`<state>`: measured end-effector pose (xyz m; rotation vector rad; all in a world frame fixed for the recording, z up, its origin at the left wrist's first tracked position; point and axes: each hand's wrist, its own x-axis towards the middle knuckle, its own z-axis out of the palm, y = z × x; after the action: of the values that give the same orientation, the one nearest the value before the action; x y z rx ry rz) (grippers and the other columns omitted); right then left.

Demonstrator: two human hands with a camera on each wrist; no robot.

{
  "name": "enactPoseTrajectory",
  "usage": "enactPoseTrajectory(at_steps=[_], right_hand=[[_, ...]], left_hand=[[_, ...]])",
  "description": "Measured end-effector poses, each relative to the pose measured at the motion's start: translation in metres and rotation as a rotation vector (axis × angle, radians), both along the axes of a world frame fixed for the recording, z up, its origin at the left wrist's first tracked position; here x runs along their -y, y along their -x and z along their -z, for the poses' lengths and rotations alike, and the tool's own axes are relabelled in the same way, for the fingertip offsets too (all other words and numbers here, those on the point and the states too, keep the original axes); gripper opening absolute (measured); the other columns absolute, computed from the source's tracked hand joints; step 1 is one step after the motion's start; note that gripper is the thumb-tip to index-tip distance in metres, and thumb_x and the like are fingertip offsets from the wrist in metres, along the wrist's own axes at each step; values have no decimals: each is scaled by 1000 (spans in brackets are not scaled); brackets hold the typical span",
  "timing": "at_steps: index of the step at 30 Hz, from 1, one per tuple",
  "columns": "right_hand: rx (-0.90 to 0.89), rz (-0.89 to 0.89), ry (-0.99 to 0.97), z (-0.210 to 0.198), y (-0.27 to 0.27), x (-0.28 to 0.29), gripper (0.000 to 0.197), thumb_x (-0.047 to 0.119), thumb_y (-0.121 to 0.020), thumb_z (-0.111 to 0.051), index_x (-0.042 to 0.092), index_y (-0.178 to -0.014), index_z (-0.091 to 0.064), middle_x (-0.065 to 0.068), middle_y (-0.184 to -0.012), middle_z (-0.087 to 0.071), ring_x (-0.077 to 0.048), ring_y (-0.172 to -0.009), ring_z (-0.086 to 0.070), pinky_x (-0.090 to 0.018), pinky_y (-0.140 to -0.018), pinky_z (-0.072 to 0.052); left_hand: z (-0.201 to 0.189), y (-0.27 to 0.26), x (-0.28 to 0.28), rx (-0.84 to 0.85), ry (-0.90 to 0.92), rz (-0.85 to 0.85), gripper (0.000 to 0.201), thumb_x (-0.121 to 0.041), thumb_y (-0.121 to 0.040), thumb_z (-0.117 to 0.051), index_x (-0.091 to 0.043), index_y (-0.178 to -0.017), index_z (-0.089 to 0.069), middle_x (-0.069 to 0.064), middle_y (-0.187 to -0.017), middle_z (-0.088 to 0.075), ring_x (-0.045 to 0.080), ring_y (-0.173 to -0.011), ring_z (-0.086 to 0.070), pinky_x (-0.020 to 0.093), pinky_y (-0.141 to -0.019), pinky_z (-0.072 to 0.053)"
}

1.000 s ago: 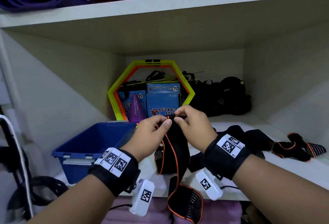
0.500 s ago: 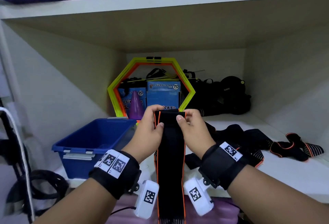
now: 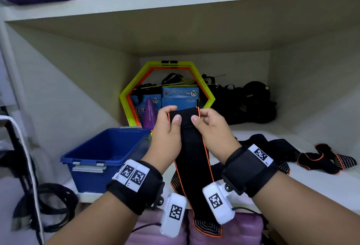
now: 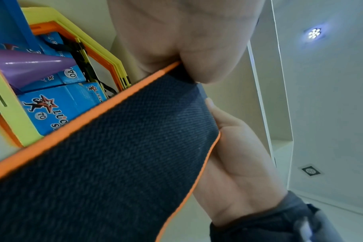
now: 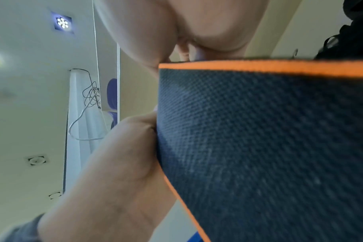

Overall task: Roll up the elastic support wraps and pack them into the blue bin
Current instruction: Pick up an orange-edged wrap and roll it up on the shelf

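Note:
A long black elastic wrap [image 3: 192, 159] with orange edging hangs flat in front of the shelf, its top end held up between both hands. My left hand [image 3: 169, 127] pinches the top left corner, thumb on the front. My right hand [image 3: 209, 125] pinches the top right corner the same way. The wrap's black weave [image 4: 118, 155] fills the left wrist view and its cloth [image 5: 269, 147] fills the right wrist view. The blue bin [image 3: 101, 157] sits on the shelf at lower left, with nothing visible inside. More black-and-orange wraps [image 3: 323, 159] lie loose on the shelf to the right.
At the back of the shelf stand yellow and orange hexagon rings [image 3: 167, 92], blue boxes [image 3: 180, 98], a purple cone [image 3: 149, 113] and black straps [image 3: 251, 104]. Black cables [image 3: 50, 205] hang at lower left. Purple cushions [image 3: 224, 231] lie below the shelf edge.
The wrap's top end was bunched between my fingertips a second ago; now it is spread flat and hangs straight. Both hands have shifted to its two top corners.

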<state>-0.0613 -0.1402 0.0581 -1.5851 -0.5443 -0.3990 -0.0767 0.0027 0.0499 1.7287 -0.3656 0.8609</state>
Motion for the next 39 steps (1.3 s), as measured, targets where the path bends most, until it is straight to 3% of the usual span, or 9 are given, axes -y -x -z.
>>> enactPoseTrajectory(at_steps=[3, 7, 11, 14, 19, 28, 32, 37, 39], right_hand=[[42, 44, 2, -5, 5, -1, 27, 40, -95, -58, 15, -103, -59, -15, -94, -73, -34, -91, -71, -60, -81, -56], [88, 148, 61, -1, 7, 0, 32, 57, -83, -54, 27, -95, -55, -9, -91, -70, -29, -86, -68, -57, -78, -55], [171, 279, 145, -1, 12, 7, 11, 32, -96, -58, 23, -102, -54, 7, -91, -64, -9, -85, -63, -34, -78, -53], [260, 236, 182, -3, 22, 8, 8, 23, -98, -58, 24, -105, -54, 10, -93, -63, -3, -80, -60, -20, -72, -45], [294, 81, 170, -2, 28, 8, 31, 17, -96, -55, 30, -124, -54, 7, -122, -62, -10, -115, -61, -39, -97, -52], [297, -94, 118, 2, 43, 14, 47, 15, -94, -63, 30, -137, -50, 13, -122, -62, -13, -118, -61, -38, -94, -54], [258, -199, 108, 5, 43, 17, 57, 8, -92, -64, 30, -142, -50, 4, -132, -58, -16, -122, -59, -39, -91, -56], [211, -246, 125, 9, 39, 20, 53, 18, -94, -47, 39, -143, -51, 0, -122, -57, -12, -112, -60, -38, -93, -54], [224, -220, 139, 14, 37, 19, 47, 26, -98, -46, 39, -143, -51, -9, -118, -56, -20, -111, -59, -44, -95, -54]], left_hand=[[-6, -1, 5, 20, 9, -51, 19, -22, -104, -48, -28, -122, -49, -5, -107, -62, 10, -98, -63, 33, -83, -52], [-5, 1, 10, 17, -53, -97, 25, -22, -102, -51, -28, -123, -40, -12, -102, -53, -6, -91, -55, 11, -76, -43], [-1, 4, 14, 45, -110, -172, 23, -27, -97, -59, -30, -111, -41, -2, -107, -54, 15, -94, -57, 30, -78, -47], [-1, 14, 22, -17, -47, -5, 16, -36, -101, -53, -26, -110, -44, -4, -103, -58, 11, -91, -60, 28, -74, -47], [0, 15, 22, 8, -5, 172, 54, -63, -83, -59, -24, -114, -39, 0, -109, -62, 5, -93, -65, 21, -75, -51], [-1, 23, 21, 99, 35, 206, 52, -49, -87, -61, -31, -130, -37, 6, -121, -59, 16, -110, -64, 35, -90, -55], [0, 22, 18, 99, 4, 208, 48, -46, -93, -58, -24, -134, -43, 3, -125, -56, 22, -117, -61, 52, -98, -52], [0, 27, 17, 64, -66, 233, 45, -50, -98, -45, -26, -135, -43, -15, -122, -56, 6, -115, -59, 30, -93, -53], [1, 28, 19, 36, -49, 279, 39, -47, -99, -41, -26, -132, -43, -9, -121, -56, 0, -110, -60, 19, -82, -53]])
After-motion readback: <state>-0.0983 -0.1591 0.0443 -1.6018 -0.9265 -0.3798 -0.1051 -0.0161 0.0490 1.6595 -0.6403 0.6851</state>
